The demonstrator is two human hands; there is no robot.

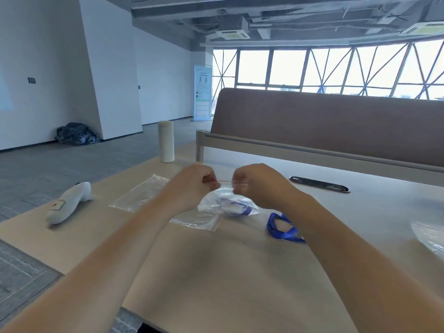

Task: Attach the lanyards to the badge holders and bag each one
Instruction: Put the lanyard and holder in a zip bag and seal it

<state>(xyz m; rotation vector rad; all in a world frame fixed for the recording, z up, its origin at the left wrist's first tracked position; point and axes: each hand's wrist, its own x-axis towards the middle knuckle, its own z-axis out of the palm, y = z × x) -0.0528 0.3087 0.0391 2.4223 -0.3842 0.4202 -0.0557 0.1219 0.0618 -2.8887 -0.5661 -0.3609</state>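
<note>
My left hand and my right hand are raised side by side above the table, each pinching the top edge of a clear zip bag along its red seal line. Inside the bag hangs a badge holder with a blue lanyard. Another blue lanyard lies loose on the table by my right wrist. An empty clear bag lies flat to the left, and one more flat bag sits beneath the held one.
A white handheld device lies at the table's left edge. A white cylinder bottle stands at the far edge. A black cable slot is at right. More clear plastic lies at far right. A brown divider panel backs the desk.
</note>
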